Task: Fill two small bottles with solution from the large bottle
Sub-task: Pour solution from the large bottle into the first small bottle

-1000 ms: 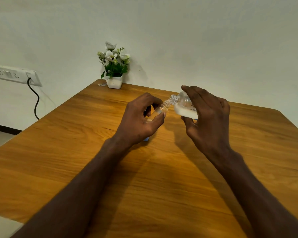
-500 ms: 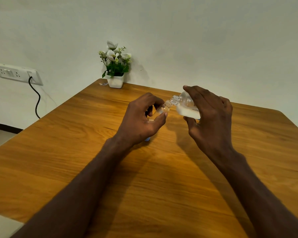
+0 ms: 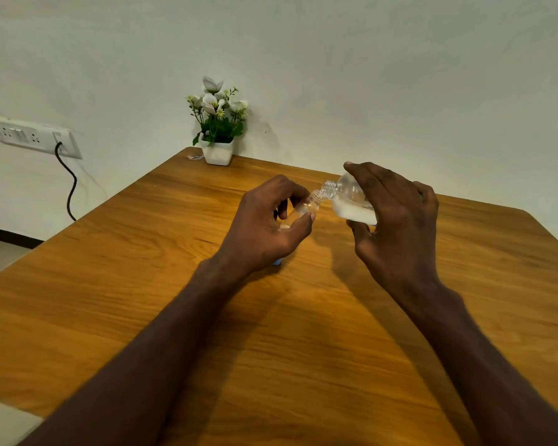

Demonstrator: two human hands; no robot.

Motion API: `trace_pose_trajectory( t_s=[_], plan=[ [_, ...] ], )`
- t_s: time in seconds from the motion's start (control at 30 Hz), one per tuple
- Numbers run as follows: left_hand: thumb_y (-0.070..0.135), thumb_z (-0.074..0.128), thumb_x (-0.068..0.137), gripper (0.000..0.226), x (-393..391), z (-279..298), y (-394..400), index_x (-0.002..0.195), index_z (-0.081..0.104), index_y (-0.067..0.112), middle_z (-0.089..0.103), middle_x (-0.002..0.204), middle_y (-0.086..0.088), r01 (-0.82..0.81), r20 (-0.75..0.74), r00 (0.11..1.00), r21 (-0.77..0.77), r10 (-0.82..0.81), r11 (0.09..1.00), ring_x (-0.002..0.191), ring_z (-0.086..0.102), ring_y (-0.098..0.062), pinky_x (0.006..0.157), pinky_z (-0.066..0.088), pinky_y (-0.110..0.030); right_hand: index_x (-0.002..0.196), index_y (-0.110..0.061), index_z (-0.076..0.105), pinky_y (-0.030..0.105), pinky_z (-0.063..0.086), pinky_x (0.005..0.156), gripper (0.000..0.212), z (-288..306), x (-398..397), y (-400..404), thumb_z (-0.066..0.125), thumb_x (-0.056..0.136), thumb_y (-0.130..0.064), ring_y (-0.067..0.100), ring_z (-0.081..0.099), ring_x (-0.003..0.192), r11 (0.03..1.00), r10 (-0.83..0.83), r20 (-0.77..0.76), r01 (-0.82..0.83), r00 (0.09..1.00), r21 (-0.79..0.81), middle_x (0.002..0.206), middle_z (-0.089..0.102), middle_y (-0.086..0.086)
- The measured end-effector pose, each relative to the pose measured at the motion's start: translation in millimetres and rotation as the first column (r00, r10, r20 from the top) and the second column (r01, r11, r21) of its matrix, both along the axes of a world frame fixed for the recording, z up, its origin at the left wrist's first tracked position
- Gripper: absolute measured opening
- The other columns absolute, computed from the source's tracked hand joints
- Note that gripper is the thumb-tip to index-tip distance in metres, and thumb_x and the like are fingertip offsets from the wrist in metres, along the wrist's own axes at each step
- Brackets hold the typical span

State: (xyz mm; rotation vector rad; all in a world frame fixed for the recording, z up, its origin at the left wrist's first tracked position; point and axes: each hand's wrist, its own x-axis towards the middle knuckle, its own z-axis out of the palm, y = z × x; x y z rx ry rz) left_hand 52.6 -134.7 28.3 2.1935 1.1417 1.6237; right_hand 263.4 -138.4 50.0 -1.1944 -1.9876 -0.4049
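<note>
I am pouring: my right hand (image 3: 397, 220) grips the tilted large bottle (image 3: 351, 201), left fingers (image 3: 303, 220) pinch a small bottle (image 3: 305, 207); next I need a steady tilt.

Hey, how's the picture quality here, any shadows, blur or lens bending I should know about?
Head view: warm, dim light; both forearms cast soft shadows on the table. The wide lens bows the table edges. The left hand and right hand are fairly sharp, but the clear small bottle is hard to read; the large bottle shows white liquid.
</note>
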Motion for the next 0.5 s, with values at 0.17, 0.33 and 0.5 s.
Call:
trace_pose_trajectory(
  t_s=[0.17, 0.33, 0.5],
  plan=[
    [0.006, 0.080, 0.087, 0.016, 0.1, -1.0, 0.5, 0.100, 0.072, 0.003, 0.066, 0.092, -0.005, -0.002, -0.009, 1.000, -0.006, 0.002, 1.000, 0.071, 0.057, -0.024, 0.063, 0.049, -0.042, 0.155, -0.022, 0.047, 0.056, 0.033, 0.115, 0.089, 0.5, 0.7, -0.2, 0.085, 0.076, -0.008, 0.026, 0.048, 0.142, 1.000, 0.000, 0.008, 0.000, 1.000, -0.003, 0.153, 0.055, 0.002],
    [0.009, 0.080, 0.087, 0.016, 0.2, -1.7, 1.5, 0.100, 0.072, 0.004, 0.067, 0.093, -0.005, -0.003, -0.011, 1.000, 0.000, 0.003, 1.000, 0.072, 0.057, -0.024, 0.063, 0.049, -0.043, 0.155, -0.022, 0.047, 0.057, 0.032, 0.115, 0.089, 0.5, 1.2, -0.4, 0.084, 0.075, -0.008, 0.025, 0.048, 0.142, 1.000, 0.000, 0.011, 0.000, 1.000, 0.001, 0.153, 0.054, 0.002],
    [0.008, 0.080, 0.087, 0.015, 0.1, -2.8, 2.0, 0.100, 0.072, 0.005, 0.067, 0.093, -0.004, -0.006, -0.010, 1.000, -0.009, 0.006, 1.000, 0.072, 0.058, -0.024, 0.063, 0.049, -0.042, 0.154, -0.022, 0.048, 0.055, 0.032, 0.115, 0.086, 1.0, 1.7, -0.4, 0.084, 0.077, -0.009, 0.025, 0.048, 0.142, 1.000, -0.001, 0.009, 0.001, 1.000, 0.001, 0.154, 0.054, 0.002]
  ],
)
